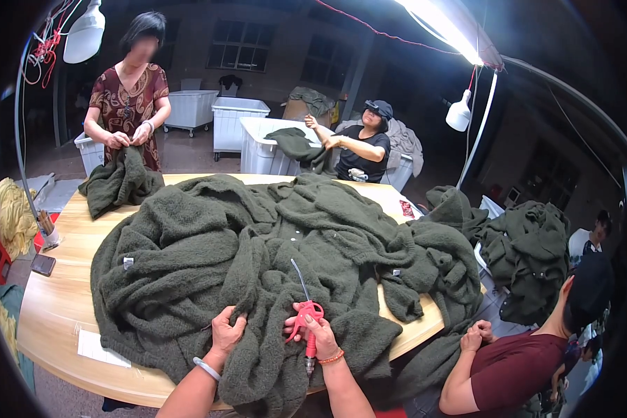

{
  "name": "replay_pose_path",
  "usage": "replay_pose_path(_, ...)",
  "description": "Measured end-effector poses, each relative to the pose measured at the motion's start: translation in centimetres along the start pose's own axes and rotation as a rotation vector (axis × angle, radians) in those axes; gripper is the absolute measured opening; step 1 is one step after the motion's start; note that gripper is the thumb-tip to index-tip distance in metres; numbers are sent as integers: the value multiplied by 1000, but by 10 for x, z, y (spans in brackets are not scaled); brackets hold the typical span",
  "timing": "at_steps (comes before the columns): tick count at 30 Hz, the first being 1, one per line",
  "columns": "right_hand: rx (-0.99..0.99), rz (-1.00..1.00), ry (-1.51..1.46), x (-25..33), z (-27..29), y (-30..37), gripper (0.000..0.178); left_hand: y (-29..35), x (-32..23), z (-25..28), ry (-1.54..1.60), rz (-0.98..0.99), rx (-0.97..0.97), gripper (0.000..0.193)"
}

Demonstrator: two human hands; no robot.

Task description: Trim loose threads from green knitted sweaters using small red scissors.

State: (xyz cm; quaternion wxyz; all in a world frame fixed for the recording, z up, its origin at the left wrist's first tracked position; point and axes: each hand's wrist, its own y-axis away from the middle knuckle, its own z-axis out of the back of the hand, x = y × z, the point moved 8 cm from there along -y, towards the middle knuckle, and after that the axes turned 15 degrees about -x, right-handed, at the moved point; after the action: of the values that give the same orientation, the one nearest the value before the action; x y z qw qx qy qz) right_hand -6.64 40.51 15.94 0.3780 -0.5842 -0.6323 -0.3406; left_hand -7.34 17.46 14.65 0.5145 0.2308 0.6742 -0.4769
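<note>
A large heap of dark green knit cardigans (181, 237) lies in front of me, with small pale buttons and labels showing. My left hand (226, 330) is closed on a fold of one knit garment (258, 362) near the table's front edge. In my right hand (319, 336) is a red air blow gun (306, 315), the fingers wrapped round its handle. Its thin metal nozzle points up and slightly left over the knit. The garment drapes between and below both hands, and its full outline is lost in the heap.
The light wooden table (56, 306) carries a phone (43, 265), a white paper slip (103, 348) and a cup of tools (47, 228). One person (136, 104) handles knitwear at the far left, another (366, 143) behind the table, a third (515, 362) close on my right. White bins (237, 111) stand behind.
</note>
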Motion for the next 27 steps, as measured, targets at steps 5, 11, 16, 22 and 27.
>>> replay_pose_path(5,-1,-2,-3,1,1,1,51,1,3,-2,26,-3,-2,15)
replay_pose_path(11,-10,-20,0,-2,0,0,54,0,5,1,71,15,2,14)
replay_pose_path(16,12,-25,-24,-6,-3,-2,53,-3,10,3,70,29,14,14)
replay_pose_path(22,-12,21,29,8,6,5,53,-2,0,-8,-8,-25,13,16)
replay_pose_path(27,49,-17,-7,-11,-3,-7,53,-9,33,4,104,-63,33,14)
